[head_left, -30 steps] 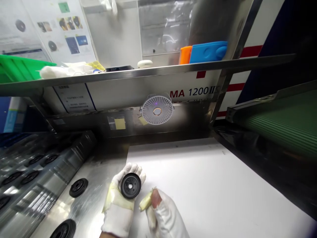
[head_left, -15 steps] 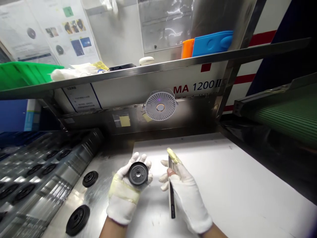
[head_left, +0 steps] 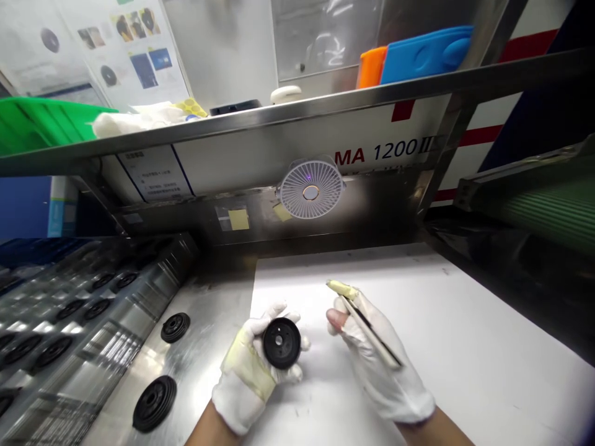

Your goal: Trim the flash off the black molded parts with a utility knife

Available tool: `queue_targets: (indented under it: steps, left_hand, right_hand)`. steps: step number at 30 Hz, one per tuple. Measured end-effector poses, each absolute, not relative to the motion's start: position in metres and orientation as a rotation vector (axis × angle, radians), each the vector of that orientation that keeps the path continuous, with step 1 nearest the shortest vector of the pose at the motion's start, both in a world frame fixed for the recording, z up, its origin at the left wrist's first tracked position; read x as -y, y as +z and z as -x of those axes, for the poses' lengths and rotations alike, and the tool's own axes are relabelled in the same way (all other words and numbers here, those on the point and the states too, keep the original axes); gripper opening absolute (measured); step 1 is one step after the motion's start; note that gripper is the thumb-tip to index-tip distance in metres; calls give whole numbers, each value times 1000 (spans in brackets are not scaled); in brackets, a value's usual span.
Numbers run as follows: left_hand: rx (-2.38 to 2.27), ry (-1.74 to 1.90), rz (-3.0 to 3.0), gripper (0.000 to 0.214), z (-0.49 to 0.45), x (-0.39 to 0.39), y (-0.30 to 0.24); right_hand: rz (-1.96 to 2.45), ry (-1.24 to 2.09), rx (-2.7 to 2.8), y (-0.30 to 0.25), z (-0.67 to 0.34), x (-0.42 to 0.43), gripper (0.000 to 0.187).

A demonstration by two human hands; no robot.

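In white gloves, both my hands are above the white sheet. My left hand (head_left: 253, 371) is closed around a round black plastic wheel-like part (head_left: 290, 356). The part has a raised rim and a small centre hole, and its hollow face is toward me. To the right, my right hand (head_left: 372, 353) grips a slim, straight, black-and-pale tool (head_left: 379, 347), which lies slanted across the palm. Its exact kind does not show. A bare thumb tip presses near its upper end, and a yellow cover wraps the index fingertip. The tool and the round part are apart.
Two more black round parts (head_left: 155, 404) lie on the metal bench, left of the white sheet (head_left: 465, 334). Stacked clear trays (head_left: 153, 297) with several such parts stand farther left. A small fan (head_left: 311, 191) sits below the shelf (head_left: 223, 127), which bears a green bin (head_left: 46, 127).
The round part has been tilted in my left hand, turning its hollow face. In my right hand the tool has swung from near upright to a slant. Both hands appear farther right as the view shifted.
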State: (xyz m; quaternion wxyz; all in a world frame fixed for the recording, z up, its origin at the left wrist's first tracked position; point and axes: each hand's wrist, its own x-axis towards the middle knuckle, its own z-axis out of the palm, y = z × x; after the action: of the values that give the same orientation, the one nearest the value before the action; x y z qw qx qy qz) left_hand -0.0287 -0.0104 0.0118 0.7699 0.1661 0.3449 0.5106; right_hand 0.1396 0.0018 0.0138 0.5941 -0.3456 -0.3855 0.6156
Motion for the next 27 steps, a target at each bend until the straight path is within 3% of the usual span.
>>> queue_targets:
  steps: [3,8,13,18,23,27]
  left_hand:
    - [-737,1044,-414,34,31,13,4]
    - [-580,969,-329,34,31,15,2]
    - [-509,914,-310,33,32,12,3]
    - [-746,925,-277,42,30,8,1]
    - [-797,1070,-307,32,30,16,8]
    - [-877,997,-281,40,29,15,8]
  right_hand:
    - [806,1498,990,9,-141,2,23]
    - [773,1592,1025,13,-137,5,28]
    - [700,1626,1037,16,-133,2,9]
    - [837,1676,907,15,-130,4,16]
    - [974,1466,1073,15,-126,10,24]
    - [1150,1157,1192,16,-125,18,24]
